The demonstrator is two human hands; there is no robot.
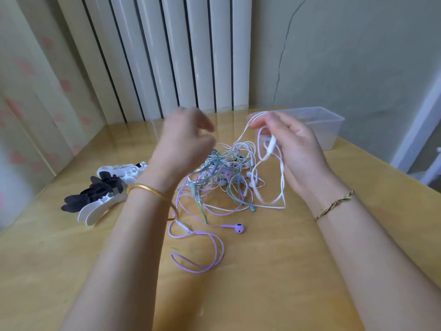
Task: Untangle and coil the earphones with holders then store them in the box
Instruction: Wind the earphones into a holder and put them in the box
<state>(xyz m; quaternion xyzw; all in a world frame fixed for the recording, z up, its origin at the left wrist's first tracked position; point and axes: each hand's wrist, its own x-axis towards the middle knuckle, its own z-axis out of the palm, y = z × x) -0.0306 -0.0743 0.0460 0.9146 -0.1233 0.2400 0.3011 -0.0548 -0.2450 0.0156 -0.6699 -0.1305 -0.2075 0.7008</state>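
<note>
Closest in, one purple earphone cable (198, 263) loops loose on the worktop (274, 283), one bud showing. Behind it sits one tangle (222, 173) of purple, green, blue and white earphones, with the black and white holders (100, 192) piled to its left (too overlapped to count). The left hand (186, 137) is blurred above the tangle, so I can't tell its grip. The right hand (291, 149) pinches a white cable (281, 173). One clear box (331, 130) stands furthest back.

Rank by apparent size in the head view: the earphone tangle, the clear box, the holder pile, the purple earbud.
1. earphone tangle
2. clear box and holder pile look alike; the box sits farther, so unranked
3. purple earbud
</note>
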